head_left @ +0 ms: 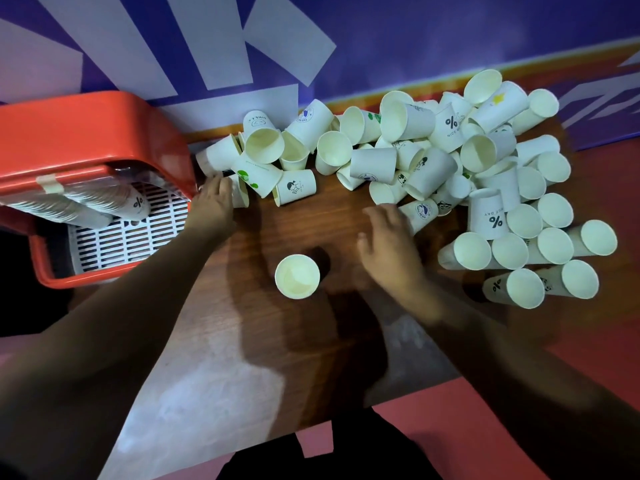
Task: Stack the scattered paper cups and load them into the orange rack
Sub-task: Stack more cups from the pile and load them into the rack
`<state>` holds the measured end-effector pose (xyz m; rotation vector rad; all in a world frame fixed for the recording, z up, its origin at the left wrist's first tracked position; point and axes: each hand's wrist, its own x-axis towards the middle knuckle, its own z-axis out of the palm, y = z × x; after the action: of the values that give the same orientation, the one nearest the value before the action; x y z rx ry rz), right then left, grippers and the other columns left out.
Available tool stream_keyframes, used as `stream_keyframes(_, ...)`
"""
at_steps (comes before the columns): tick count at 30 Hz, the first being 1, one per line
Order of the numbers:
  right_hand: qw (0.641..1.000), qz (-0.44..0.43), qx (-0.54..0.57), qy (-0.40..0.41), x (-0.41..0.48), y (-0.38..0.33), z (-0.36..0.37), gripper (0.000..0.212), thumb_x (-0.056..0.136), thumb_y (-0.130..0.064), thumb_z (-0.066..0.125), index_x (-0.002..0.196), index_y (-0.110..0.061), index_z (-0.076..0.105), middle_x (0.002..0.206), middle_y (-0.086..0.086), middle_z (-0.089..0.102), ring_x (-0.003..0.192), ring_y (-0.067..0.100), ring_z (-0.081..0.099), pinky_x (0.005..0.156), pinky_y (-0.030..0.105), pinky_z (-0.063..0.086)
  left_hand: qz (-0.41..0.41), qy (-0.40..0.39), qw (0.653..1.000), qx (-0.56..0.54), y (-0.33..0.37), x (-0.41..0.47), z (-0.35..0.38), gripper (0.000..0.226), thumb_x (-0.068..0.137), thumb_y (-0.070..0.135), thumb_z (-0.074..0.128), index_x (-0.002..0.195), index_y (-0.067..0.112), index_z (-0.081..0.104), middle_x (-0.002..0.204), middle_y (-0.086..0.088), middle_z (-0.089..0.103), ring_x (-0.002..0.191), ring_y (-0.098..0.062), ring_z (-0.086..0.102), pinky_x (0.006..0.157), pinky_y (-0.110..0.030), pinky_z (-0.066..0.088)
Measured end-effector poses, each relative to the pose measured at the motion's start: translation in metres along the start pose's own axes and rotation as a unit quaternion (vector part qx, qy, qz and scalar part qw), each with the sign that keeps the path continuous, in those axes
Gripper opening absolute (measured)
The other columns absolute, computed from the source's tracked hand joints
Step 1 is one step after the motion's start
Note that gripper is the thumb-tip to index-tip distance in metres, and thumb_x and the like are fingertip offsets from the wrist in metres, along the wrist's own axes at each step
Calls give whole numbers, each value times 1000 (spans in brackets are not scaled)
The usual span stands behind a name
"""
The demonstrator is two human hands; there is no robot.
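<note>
Right hand, spread and empty, hovers by the cup pile, apparently choosing the next cup; left hand reaches loose cups beside the orange rack, grip unclear. Stacks lie inside the rack; one upright cup stands on the table, probably a base.

From my remote seat, the paper cups heaped from twelve to three o'clock are cream-white; several carry a black percent sign, a few green spots, one a yellow mark. At nine o'clock the rack is glossy orange-red, its grid white. The table is dark wood grain; the wall is purple with pale lavender blocks
</note>
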<state>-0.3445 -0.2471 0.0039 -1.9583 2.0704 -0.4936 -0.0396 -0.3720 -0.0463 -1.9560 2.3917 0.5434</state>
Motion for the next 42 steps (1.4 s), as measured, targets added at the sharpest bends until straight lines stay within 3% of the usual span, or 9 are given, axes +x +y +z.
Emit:
stream_keyframes(4,984,0,-175,-42,10,56,-6,48,68,0,64,116,-5,59,121,19,53,110,40,51,94,49,45,-11,18,999,33,2,-5,9,81,74,12,74,145,11,37,126,-23,47,113,-46,48,95,-53,42)
stream_keyframes(8,963,-44,-232,-130,11,78,1,59,68,2,63,126,-8,56,130,20,52,116,42,50,98,50,44,-8,-19,999,48,2,-15,18,86,73,30,83,146,15,40,129,-20,45,118,-41,45,99,-51,41)
stream_keyframes(14,954,-64,-258,-139,19,79,6,50,74,0,45,121,-7,60,127,23,55,107,42,53,93,48,48,12,73,990,-117,2,-48,16,71,72,29,85,130,5,51,121,-17,57,110,-37,56,90,-46,48)
stream_keyframes(20,935,-97,-301,-160,24,80,3,25,71,0,46,81,-1,69,95,17,62,95,39,55,84,49,49,-85,39,878,-469,43,-97,-23,69,81,13,81,140,18,45,129,-1,57,107,-8,61,81,-10,51)
stream_keyframes(25,946,-99,-271,-150,17,72,0,19,69,1,57,84,-4,67,102,15,61,97,36,55,83,46,49,-47,40,825,-562,73,-130,-48,62,79,19,82,132,24,51,116,18,64,107,0,62,85,-16,51)
stream_keyframes(31,953,52,-253,-158,7,76,1,48,76,-14,69,122,-12,57,136,24,42,116,42,47,95,49,43,13,17,857,-516,93,-153,-30,73,74,35,82,138,24,48,140,4,50,131,-11,48,105,-20,41)
stream_keyframes(35,959,44,-235,-152,4,78,5,30,80,-1,60,110,-5,63,126,21,49,113,38,49,97,46,45,13,25,894,-447,102,-157,-13,69,80,24,82,140,22,47,134,16,46,126,7,42,96,-8,39)
stream_keyframes(38,969,43,-209,-126,4,77,4,24,76,7,62,99,3,64,124,22,50,111,40,50,91,46,48,31,23,913,-406,108,-155,-2,62,85,13,78,137,21,44,128,6,48,118,15,42,86,-4,39)
stream_keyframes(42,970,43,-203,-130,2,89,0,17,78,8,63,95,8,66,121,23,53,109,40,52,88,44,49,54,1,948,-314,101,-152,26,76,81,42,72,145,22,37,141,2,42,132,-9,42,109,-35,41)
